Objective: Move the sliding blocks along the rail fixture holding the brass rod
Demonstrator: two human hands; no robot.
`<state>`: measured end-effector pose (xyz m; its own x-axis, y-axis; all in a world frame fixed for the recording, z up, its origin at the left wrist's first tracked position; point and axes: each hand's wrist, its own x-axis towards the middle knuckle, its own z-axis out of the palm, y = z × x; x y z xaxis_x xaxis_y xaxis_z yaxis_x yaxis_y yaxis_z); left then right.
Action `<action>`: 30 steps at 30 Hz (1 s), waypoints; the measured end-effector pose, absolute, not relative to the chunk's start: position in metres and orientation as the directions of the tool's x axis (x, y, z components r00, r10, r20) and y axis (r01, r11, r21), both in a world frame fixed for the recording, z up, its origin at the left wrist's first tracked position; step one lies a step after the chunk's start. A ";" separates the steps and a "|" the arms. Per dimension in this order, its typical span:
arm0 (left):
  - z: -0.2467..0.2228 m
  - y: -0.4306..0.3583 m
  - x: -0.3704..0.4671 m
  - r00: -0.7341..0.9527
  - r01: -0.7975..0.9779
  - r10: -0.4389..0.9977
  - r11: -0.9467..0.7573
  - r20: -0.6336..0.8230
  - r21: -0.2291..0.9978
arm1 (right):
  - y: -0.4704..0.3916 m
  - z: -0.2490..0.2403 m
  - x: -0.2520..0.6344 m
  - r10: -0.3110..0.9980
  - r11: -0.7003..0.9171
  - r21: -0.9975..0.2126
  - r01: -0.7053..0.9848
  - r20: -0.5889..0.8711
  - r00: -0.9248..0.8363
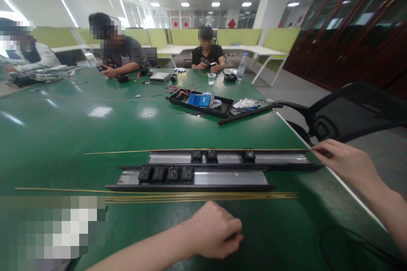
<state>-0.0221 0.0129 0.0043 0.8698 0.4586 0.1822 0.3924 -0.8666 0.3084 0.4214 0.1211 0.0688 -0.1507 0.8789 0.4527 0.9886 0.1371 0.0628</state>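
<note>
My right hand (352, 167) pinches the right end of a thin brass-coloured rod (117, 152) at the table's right edge. The rod runs along the far side of a grey metal rail (280, 159) with black edges, which carries three black blocks (211, 156). A second rail (229, 177) lies nearer me, with several black blocks (158, 174) side by side at its left. Several more thin rods (254, 197) lie in front of it. My left hand (216, 229) is closed in a loose fist below these rods, and nothing shows in it.
Farther back on the green table (70, 135) is a black tray (222, 110) with a blue item (200, 100). White gloves (246, 106) and a long black strip (244, 114) lie beside it. A chair (352, 112) stands right. Several people sit across the table.
</note>
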 end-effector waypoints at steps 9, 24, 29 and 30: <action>0.001 0.014 -0.022 0.870 0.392 0.456 -0.870 0.186 0.299 | 0.124 0.065 0.431 0.876 0.105 0.045 0.993 0.468 -0.114; 0.000 0.013 -0.022 0.868 0.380 0.453 -0.870 0.205 0.314 | 0.123 0.061 0.443 0.874 0.086 0.066 0.994 0.474 -0.107; 0.000 0.013 -0.022 0.866 0.381 0.455 -0.869 0.209 0.315 | 0.123 0.058 0.453 0.871 0.084 0.084 0.993 0.479 -0.114; 0.001 0.013 -0.022 0.868 0.379 0.452 -0.870 0.205 0.316 | 0.124 0.058 0.454 0.866 0.082 0.088 0.993 0.486 -0.114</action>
